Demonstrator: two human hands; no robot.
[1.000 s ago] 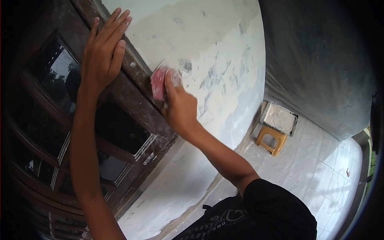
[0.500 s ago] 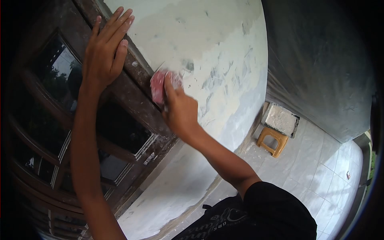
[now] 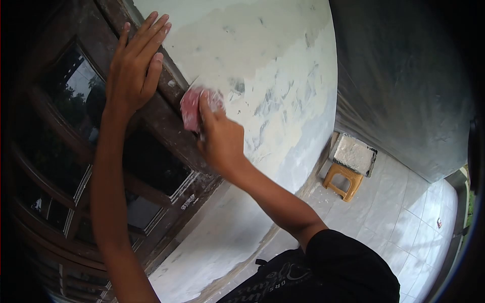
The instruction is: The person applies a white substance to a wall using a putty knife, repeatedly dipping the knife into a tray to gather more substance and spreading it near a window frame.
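Observation:
My left hand (image 3: 132, 68) lies flat against the dark wooden frame (image 3: 174, 91), fingers stretched out and fingertips reaching the edge of the wall. Lower and to the right, my right hand (image 3: 222, 141) is closed on a pink putty scraper (image 3: 190, 108) smeared with white paste. The scraper is at the joint where the frame meets the patchy, pale wall (image 3: 273, 55); its working edge is partly hidden by paste and fingers. Grey marks and smears of filler spread over the wall beside it.
A tray of white paste (image 3: 355, 153) rests on a tan plastic stool (image 3: 343, 182) on the tiled floor (image 3: 381, 202). A dark grey sheet (image 3: 404, 91) hangs at the right. Glass panes (image 3: 76, 91) fill the wooden frame at left.
My right hand and the pink scraper have shifted slightly left, closer onto the wooden frame. My left hand stays pressed in the same place.

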